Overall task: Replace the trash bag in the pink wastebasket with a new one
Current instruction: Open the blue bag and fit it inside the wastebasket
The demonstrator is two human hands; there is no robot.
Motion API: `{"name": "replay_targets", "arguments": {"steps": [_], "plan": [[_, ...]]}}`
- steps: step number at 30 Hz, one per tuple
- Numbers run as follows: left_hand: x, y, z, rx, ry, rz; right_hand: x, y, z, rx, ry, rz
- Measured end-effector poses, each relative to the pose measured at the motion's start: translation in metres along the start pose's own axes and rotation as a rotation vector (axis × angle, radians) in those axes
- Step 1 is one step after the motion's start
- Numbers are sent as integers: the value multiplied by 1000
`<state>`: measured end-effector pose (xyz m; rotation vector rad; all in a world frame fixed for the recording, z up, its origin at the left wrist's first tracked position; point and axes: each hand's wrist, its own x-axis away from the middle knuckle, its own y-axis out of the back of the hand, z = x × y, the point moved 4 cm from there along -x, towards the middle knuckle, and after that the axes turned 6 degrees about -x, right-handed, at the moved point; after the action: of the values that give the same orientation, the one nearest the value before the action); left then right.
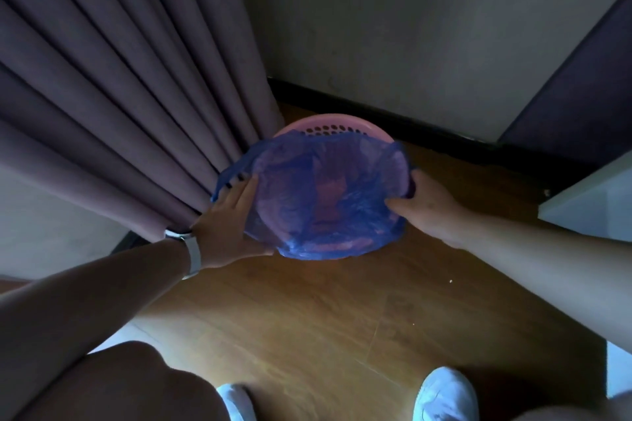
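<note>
just one round pink plastic wastebasket (337,121) squeezed against the pleated purple curtain (119,96) on its left, one thin blue bag (325,188) inside, left hand (225,219) flat-fingered on it, right hand (424,202) pinching its edge

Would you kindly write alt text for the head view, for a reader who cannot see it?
A person's left hand and right hand hold a translucent blue plastic trash bag open over a round pink plastic wastebasket, whose far rim shows uncovered. The wastebasket stands on a brown wooden floor beside a pleated purple curtain.

Blue bag (318,188) lines pink wastebasket (328,123) (far rim bare).
</note>
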<state>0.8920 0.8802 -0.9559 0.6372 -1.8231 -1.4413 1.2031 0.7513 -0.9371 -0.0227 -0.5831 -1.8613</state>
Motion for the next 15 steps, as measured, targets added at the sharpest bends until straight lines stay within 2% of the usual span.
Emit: {"name": "replay_targets", "arguments": {"steps": [3, 5, 10, 15], "plan": [[-7, 6, 0, 69, -30, -97, 6, -5, 6, -91, -6, 59], [-9, 15, -4, 92, -133, -167, 12, -3, 6, -89, 14, 109], [-6, 21, -12, 52, -345, -171, 19, 13, 5, -31, 68, 107], [-12, 25, -20, 198, -209, -254, 15, 15, -2, 97, 63, 125]]}}
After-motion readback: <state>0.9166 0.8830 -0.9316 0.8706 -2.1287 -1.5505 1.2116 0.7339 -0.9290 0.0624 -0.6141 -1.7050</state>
